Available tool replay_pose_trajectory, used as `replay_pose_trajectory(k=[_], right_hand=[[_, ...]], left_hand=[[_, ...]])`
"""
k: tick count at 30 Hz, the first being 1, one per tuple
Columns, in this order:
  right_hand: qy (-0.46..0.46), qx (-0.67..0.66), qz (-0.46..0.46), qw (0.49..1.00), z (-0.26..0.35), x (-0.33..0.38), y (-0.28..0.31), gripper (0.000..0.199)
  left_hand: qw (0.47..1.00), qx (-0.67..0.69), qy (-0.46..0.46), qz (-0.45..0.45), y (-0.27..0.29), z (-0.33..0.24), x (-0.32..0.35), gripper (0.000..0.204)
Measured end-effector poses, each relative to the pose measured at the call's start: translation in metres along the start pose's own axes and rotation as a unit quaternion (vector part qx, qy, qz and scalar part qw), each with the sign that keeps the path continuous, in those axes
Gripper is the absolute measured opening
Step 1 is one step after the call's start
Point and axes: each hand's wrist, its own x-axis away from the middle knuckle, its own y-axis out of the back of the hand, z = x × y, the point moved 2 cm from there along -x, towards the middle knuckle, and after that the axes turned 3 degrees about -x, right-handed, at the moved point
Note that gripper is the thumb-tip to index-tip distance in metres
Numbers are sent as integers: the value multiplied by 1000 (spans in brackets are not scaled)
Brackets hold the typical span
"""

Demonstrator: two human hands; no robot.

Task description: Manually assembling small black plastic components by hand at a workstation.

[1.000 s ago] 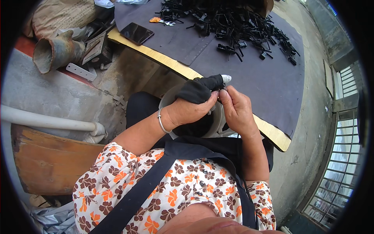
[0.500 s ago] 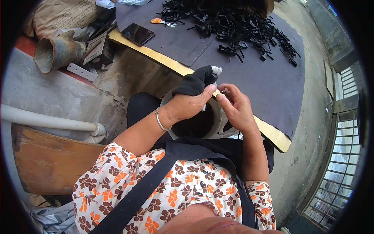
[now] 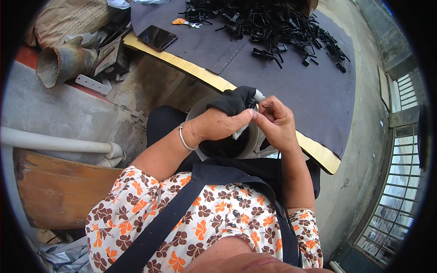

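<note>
My left hand point(image 3: 218, 122), in a black glove point(image 3: 236, 101) that leaves the thumb bare, is closed above a bucket point(image 3: 198, 108) at the table's edge. White wrapping point(image 3: 258, 95) shows at a fingertip of that hand, and more white material hangs below it. Bare, my right hand point(image 3: 278, 125) is pinched shut with its thumb tip against the left thumb. Whatever sits between the fingers is too small and hidden to name; a bit of something dark shows there. Dark contents lie inside the bucket.
A heap of small black clip-like parts point(image 3: 287, 32) covers the far side of the grey-topped table point(image 3: 300, 95). A phone point(image 3: 157, 37) and an orange-handled tool point(image 3: 185, 22) lie at its left. Further left are a rusty pipe piece point(image 3: 63, 63), white pipe point(image 3: 68, 140) and wooden board point(image 3: 68, 186).
My right hand has closed in on the left, its thumb now meeting the left thumb. Both hands have sunk slightly toward me, and the view has shifted a little.
</note>
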Motion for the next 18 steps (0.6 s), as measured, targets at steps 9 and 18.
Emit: replay_pose_trajectory(k=[9, 18], right_hand=[[-11, 164, 42, 986, 0, -3, 0, 30], [-86, 112, 68, 988, -15, -4, -1, 28]], left_hand=[[997, -30, -10, -72, -3, 8, 3, 26], [981, -189, -35, -35, -1, 3, 3, 27]])
